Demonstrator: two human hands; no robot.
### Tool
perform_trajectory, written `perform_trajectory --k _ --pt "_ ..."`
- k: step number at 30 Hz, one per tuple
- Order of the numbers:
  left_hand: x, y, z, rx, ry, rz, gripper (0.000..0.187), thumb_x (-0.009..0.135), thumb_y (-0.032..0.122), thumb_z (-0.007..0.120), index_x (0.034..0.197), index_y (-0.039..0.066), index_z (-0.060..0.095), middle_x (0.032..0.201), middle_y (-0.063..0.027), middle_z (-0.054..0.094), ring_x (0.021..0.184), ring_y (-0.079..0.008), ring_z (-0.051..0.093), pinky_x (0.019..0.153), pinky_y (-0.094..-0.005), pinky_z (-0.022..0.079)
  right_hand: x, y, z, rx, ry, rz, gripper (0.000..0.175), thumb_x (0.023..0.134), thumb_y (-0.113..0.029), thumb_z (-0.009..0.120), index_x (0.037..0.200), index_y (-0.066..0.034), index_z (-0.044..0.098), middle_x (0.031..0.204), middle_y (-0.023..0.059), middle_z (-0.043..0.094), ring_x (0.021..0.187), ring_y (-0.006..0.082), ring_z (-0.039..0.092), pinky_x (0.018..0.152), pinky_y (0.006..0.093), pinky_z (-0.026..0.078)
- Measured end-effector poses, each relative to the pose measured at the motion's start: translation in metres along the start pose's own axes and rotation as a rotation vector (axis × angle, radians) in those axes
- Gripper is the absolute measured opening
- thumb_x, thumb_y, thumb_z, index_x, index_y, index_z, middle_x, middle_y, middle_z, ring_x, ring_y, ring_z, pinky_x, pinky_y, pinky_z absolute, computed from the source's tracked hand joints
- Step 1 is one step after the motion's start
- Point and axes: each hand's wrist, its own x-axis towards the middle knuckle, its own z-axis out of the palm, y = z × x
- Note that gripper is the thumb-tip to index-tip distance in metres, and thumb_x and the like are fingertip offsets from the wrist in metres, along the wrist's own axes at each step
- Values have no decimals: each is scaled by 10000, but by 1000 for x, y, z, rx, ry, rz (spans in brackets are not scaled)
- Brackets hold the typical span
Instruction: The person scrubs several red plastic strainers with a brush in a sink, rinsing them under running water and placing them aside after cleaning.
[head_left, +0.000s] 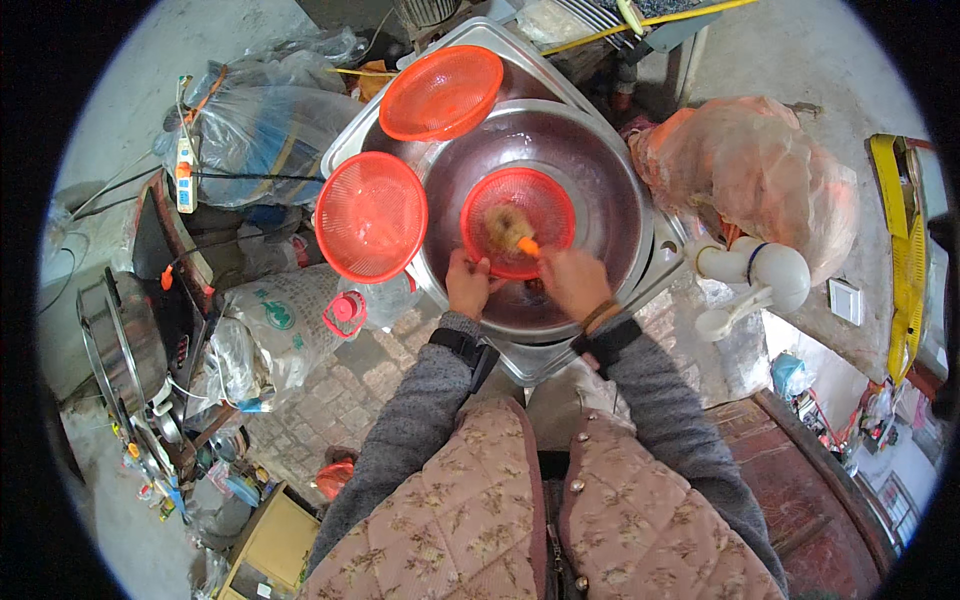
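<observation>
My left hand (469, 282) grips the near-left rim of a red plastic colander (556, 196). In my right hand (577, 285) is the orange handle of a brush (507, 223), whose tan bristles lie inside that colander. The colander sits in a wide metal basin (611, 161), seemingly with a little water in it. The basin stands on a metal sink or tray (529, 369). Two more colanders rest around the basin: an orange-red colander (441, 91) tilted at the back left, and a red colander (371, 216) at the left rim. Both are bare inside.
A clear plastic jug with a red cap (346, 307) stands below the left colander. White plastic pipes (776, 276) and an orange mesh sack (757, 172) are on the right. A woven sack (281, 315) and a power strip (185, 176) lie left.
</observation>
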Motion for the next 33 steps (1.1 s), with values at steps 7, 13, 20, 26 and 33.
perform_trajectory --k 7,13,20,26,33 --pt "0 -1 1 -30 22 -23 131 913 17 476 1036 46 445 977 -81 509 874 -195 577 700 -368 597 -13 4 10 10 11 -29 164 821 -170 535 863 -53 642 644 152 623 609 339 637 544 461 515" --pt "4 -7 0 -63 -9 18 131 917 23 478 1040 45 439 988 -80 508 834 -183 582 683 -355 599 -22 14 8 -17 -76 4 168 807 -189 561 758 -53 647 639 153 618 609 352 630 553 456 516" --pt "-3 -6 6 70 66 211 126 916 -1 473 1033 38 445 956 -68 509 821 -166 571 664 -344 596 -26 10 -6 -23 -43 -25 158 792 -175 565 785 -45 655 659 159 628 614 340 635 553 454 515" --pt "-18 2 1 308 113 482 74 916 -26 462 971 20 442 859 -54 531 765 -133 566 640 -292 562 -22 16 -15 49 -51 -212 158 794 -183 574 875 -66 643 680 121 627 580 324 623 515 451 502" --pt "-9 -2 10 580 155 674 50 913 -22 470 941 -1 434 840 -93 553 728 -148 569 626 -290 538 -17 32 6 -19 -62 -48 190 841 -178 549 975 -65 622 743 131 642 627 340 637 507 450 502"
